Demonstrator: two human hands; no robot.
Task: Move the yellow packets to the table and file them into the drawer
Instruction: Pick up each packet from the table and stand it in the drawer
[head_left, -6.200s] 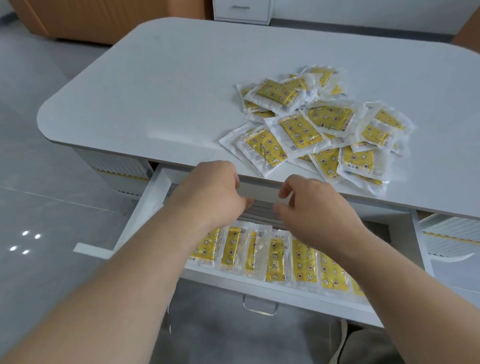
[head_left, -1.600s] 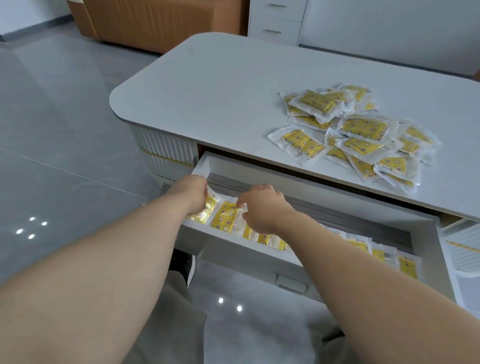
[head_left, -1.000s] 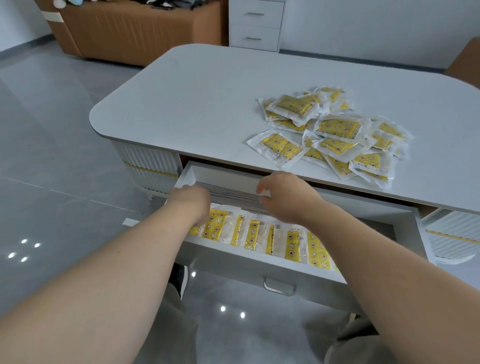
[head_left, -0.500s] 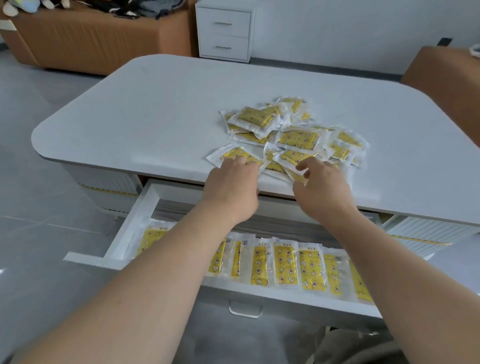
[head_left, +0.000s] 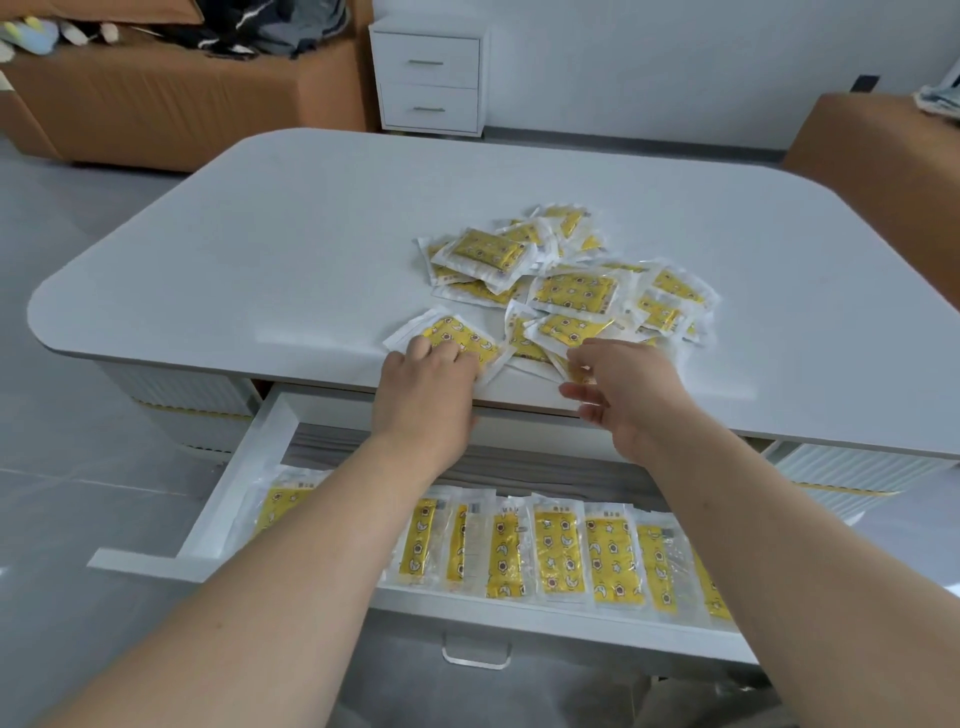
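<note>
Dozens of yellow packets (head_left: 574, 291) sit heaped on the tabletop (head_left: 291, 249), 12 o'clock of the part-filled drawer (head_left: 234, 483); the left hand (head_left: 423, 395) lays its grip spread on the nearest packet (head_left: 457, 332), likely to drag it free, but whether the right hand (head_left: 634, 400), at its 3 o'clock, has its grip closed on one, I cannot tell.

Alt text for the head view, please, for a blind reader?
A person's left hand rests its fingers on a yellow packet at the near edge of a white table, while the right hand reaches into the loose pile of packets beside it. Below, an open drawer holds a row of filed packets.
</note>
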